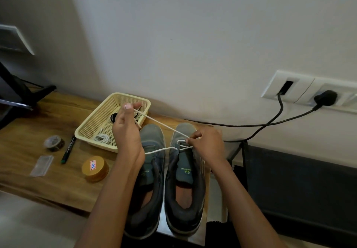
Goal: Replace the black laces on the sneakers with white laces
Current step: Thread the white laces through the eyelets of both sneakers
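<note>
- Two grey sneakers sit side by side at the right end of the wooden tabletop (38, 124), toes toward the wall.
- The right sneaker (185, 170) has a white lace (160, 122) through its holes nearest the toe. The holes closer to the heel look empty.
- The left sneaker (150, 170) shows no lace at all.
- The left hand (125, 130) is lifted up over the basket and pinches one end of the white lace tight.
- The right hand (206, 143) sits low on the right sneaker and pinches the lace right at the holes.
- The lace runs in a straight slant from the right sneaker up and left to the left hand. The other end trails left, across the left sneaker.
- The right hand is nearer the holes, so I think it will guide the lace into the next one.
- The yellow basket (92, 124) sits near the back edge, just left of the sneakers. A black lace (114, 117) and another coiled white lace (102, 138) lie in it.
</note>
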Action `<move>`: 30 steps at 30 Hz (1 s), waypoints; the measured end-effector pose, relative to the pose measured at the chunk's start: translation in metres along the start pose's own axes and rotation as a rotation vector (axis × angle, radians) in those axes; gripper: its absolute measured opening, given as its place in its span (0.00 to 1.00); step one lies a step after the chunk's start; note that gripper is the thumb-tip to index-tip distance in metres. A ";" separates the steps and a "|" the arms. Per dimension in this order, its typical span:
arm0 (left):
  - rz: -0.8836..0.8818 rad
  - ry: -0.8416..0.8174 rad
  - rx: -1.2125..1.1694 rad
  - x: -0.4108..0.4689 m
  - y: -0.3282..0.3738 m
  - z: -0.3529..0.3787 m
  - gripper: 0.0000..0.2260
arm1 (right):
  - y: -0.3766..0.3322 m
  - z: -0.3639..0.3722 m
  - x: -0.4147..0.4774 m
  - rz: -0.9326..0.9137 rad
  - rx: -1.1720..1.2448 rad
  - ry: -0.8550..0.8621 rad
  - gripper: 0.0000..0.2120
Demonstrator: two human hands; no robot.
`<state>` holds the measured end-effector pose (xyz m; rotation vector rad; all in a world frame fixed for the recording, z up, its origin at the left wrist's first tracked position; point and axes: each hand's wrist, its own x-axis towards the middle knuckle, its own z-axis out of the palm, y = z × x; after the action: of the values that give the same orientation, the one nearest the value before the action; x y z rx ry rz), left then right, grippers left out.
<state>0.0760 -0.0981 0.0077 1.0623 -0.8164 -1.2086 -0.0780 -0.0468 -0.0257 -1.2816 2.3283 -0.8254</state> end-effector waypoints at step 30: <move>0.494 -0.538 0.880 -0.023 -0.027 0.014 0.07 | -0.017 -0.024 -0.011 -0.062 0.823 -0.098 0.05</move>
<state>0.0497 -0.0790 -0.0127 1.1069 -2.0173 -0.6870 -0.0745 -0.0369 0.0042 -0.9773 1.5727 -1.4849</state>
